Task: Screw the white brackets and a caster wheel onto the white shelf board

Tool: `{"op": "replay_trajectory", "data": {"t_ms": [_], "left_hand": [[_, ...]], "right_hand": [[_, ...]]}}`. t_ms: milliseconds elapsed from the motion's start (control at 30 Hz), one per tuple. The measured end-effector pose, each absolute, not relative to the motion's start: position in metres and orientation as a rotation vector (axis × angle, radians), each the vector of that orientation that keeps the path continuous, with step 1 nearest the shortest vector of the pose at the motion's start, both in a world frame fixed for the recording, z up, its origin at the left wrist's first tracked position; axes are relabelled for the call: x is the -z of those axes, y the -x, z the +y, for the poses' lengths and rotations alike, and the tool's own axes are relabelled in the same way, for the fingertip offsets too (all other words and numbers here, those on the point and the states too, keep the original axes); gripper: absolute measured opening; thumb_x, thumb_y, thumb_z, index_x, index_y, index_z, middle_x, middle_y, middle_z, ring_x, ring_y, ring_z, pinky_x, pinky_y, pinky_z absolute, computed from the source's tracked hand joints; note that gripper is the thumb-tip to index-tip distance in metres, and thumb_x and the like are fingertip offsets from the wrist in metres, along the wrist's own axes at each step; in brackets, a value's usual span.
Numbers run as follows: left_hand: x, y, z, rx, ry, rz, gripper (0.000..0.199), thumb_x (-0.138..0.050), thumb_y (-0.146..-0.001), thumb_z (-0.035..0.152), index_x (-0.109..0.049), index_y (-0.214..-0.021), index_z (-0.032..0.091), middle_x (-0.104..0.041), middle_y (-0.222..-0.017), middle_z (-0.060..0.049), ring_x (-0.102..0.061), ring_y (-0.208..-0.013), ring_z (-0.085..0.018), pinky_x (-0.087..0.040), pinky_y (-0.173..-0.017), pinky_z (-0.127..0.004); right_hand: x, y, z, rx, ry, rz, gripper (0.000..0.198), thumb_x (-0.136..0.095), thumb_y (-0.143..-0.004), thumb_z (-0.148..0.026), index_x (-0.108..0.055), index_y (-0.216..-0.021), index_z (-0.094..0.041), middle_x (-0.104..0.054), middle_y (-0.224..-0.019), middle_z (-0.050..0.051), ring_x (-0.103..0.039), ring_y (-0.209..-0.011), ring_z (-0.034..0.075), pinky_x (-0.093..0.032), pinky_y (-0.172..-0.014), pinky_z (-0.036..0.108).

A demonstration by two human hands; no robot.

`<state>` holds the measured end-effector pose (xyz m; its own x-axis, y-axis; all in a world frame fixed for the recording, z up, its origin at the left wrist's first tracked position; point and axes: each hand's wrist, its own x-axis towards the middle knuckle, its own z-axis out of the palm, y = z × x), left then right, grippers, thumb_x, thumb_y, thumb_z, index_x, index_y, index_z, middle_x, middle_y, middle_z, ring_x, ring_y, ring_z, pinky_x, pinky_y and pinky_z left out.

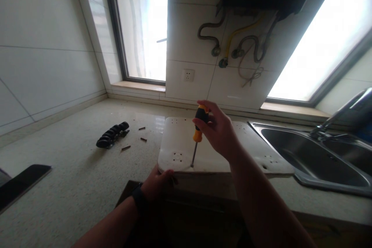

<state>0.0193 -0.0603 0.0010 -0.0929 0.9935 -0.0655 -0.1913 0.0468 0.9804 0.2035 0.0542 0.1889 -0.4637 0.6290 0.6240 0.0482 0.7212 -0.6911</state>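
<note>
My right hand is wrapped round the handle of a yellow and black screwdriver. The screwdriver leans slightly, its tip resting at a spot near the front edge of a white panel. That panel has rounded corners and groups of small holes, and it lies flat on the counter. At its front left corner, my left hand grips the edge, thumb on the rim and the other fingers mostly hidden in shadow. Left of the panel lie three small dark screws and a row of black wheel-like parts.
A steel double sink with a tap borders the panel on the right. On the speckled counter, a flat black object lies far left. Hoses hang on the tiled wall above a socket.
</note>
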Motion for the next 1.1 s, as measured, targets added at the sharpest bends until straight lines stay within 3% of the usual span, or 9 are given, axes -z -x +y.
{"op": "replay_trajectory", "data": {"t_ms": [233, 333, 500, 567, 733, 833, 933, 1033, 1100], "left_hand": [[0.008, -0.019, -0.059, -1.340, -0.954, 1.186, 0.078, -0.076, -0.068, 0.067, -0.054, -0.115, 0.009, -0.070, -0.084, -0.013, -0.064, -0.061, -0.019, -0.051, -0.054, -0.028], [0.006, -0.019, -0.059, -1.348, -0.972, 1.181, 0.076, -0.075, -0.068, 0.067, -0.054, -0.113, 0.009, -0.069, -0.082, -0.012, -0.064, -0.060, -0.019, -0.050, -0.053, -0.028], [-0.002, -0.021, -0.060, -1.341, -0.998, 1.184, 0.068, -0.074, -0.070, 0.064, -0.058, -0.106, 0.009, -0.069, -0.081, -0.012, -0.065, -0.062, -0.019, -0.051, -0.055, -0.029], [-0.004, -0.021, -0.061, -1.331, -0.984, 1.204, 0.068, -0.075, -0.070, 0.063, -0.058, -0.107, 0.010, -0.069, -0.082, -0.012, -0.066, -0.064, -0.020, -0.052, -0.056, -0.029], [-0.004, -0.022, -0.060, -1.335, -0.959, 1.208, 0.075, -0.075, -0.066, 0.068, -0.053, -0.110, 0.010, -0.069, -0.080, -0.011, -0.065, -0.062, -0.020, -0.052, -0.056, -0.030], [-0.002, -0.022, -0.060, -1.331, -0.943, 1.205, 0.080, -0.076, -0.064, 0.070, -0.050, -0.111, 0.010, -0.069, -0.081, -0.011, -0.065, -0.061, -0.020, -0.052, -0.055, -0.030], [-0.001, -0.022, -0.060, -1.325, -0.931, 1.209, 0.083, -0.076, -0.064, 0.071, -0.049, -0.113, 0.010, -0.070, -0.087, -0.014, -0.066, -0.062, -0.020, -0.052, -0.056, -0.030], [0.002, -0.021, -0.060, -1.328, -0.946, 1.218, 0.083, -0.074, -0.064, 0.072, -0.050, -0.112, 0.009, -0.070, -0.086, -0.014, -0.065, -0.062, -0.020, -0.052, -0.055, -0.030], [0.004, -0.020, -0.060, -1.326, -0.971, 1.230, 0.080, -0.072, -0.068, 0.072, -0.051, -0.111, 0.009, -0.069, -0.079, -0.013, -0.065, -0.062, -0.020, -0.051, -0.056, -0.029]], "right_hand": [[-0.190, -0.219, 0.054, -0.990, 0.304, -2.071, 0.050, -0.050, -0.099, -0.026, -0.037, -0.147, -0.029, -0.053, -0.132, 0.011, -0.062, -0.110, 0.018, -0.054, -0.095, 0.038], [-0.189, -0.220, 0.050, -0.934, 0.363, -2.050, 0.049, -0.056, -0.097, -0.028, -0.041, -0.144, -0.028, -0.059, -0.121, 0.008, -0.065, -0.100, 0.018, -0.056, -0.089, 0.037], [-0.187, -0.219, 0.045, -0.362, 0.686, -2.010, 0.052, -0.067, -0.090, -0.038, -0.052, -0.137, -0.024, -0.063, -0.112, 0.010, -0.065, -0.087, 0.019, -0.057, -0.077, 0.038], [-0.188, -0.220, 0.046, -0.319, 0.713, -1.993, 0.051, -0.067, -0.089, -0.041, -0.053, -0.136, -0.023, -0.063, -0.111, 0.009, -0.065, -0.083, 0.018, -0.058, -0.076, 0.038], [-0.197, -0.228, 0.046, -0.732, 0.526, -2.038, 0.045, -0.058, -0.094, -0.031, -0.050, -0.138, -0.024, -0.056, -0.129, 0.010, -0.062, -0.112, 0.020, -0.058, -0.090, 0.035], [-0.199, -0.230, 0.044, -0.856, 0.463, -2.061, 0.043, -0.055, -0.096, -0.029, -0.046, -0.138, -0.025, -0.059, -0.124, 0.009, -0.064, -0.108, 0.019, -0.056, -0.092, 0.038], [-0.196, -0.229, 0.042, -0.608, 0.649, -2.033, 0.043, -0.060, -0.094, -0.035, -0.048, -0.134, -0.023, -0.062, -0.112, 0.009, -0.066, -0.092, 0.020, -0.057, -0.082, 0.041], [-0.190, -0.228, 0.044, -0.202, 0.817, -1.973, 0.045, -0.063, -0.091, -0.040, -0.052, -0.128, -0.016, -0.063, -0.107, 0.014, -0.063, -0.091, 0.025, -0.055, -0.084, 0.049], [-0.189, -0.229, 0.048, -0.125, 0.855, -1.960, 0.046, -0.063, -0.091, -0.042, -0.053, -0.126, -0.014, -0.064, -0.106, 0.014, -0.063, -0.089, 0.025, -0.054, -0.086, 0.052]]}}
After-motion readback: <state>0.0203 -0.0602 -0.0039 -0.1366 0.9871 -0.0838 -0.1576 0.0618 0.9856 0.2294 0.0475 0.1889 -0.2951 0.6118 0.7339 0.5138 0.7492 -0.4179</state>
